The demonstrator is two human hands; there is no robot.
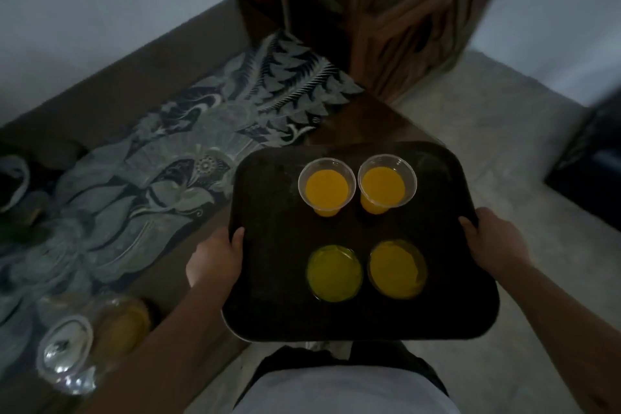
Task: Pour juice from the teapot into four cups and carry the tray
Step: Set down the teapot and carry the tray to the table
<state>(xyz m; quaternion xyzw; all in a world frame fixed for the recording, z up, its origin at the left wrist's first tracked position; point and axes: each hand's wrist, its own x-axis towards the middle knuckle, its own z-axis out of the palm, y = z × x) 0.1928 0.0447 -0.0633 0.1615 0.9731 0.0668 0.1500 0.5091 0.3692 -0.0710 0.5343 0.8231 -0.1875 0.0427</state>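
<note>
four cups [326, 187] look filled, pouring done; left hand [215, 259] and right hand [494, 245] grip the tray [275, 245], carry underway.

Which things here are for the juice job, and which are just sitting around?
For the job:
- tray, gripped by the left hand and right hand
- four cups of juice
- teapot, left on the table

Just there:
- patterned cloth
- carved wooden furniture
</note>
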